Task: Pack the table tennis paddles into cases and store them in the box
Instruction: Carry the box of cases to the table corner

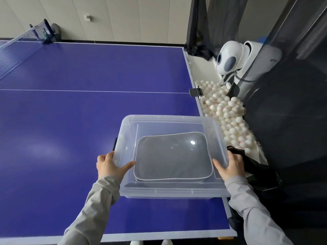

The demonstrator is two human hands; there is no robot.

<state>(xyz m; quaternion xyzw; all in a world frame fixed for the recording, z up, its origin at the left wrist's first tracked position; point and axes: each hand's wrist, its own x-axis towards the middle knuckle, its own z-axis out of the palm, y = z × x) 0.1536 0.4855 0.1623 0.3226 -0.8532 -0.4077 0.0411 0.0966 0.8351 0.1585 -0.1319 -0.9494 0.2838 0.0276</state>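
A clear plastic box (169, 191) with its clear lid (159, 121) on stands at the near right corner of the blue table tennis table (70, 121). Through the lid I see a grey paddle case (172, 158) with white piping lying flat inside, and a second case edge shows beneath it. My left hand (110, 165) grips the lid's left edge, thumb on top. My right hand (230, 165) grips the lid's right edge, thumb on top. No bare paddle is in view.
A tray of several white balls (228, 112) runs along the table's right edge, beside a white ball-feeding machine (230, 57) and dark netting (292, 103). The net (21, 41) stretches across the far left. A black latch (115, 144) sits on the box's left side.
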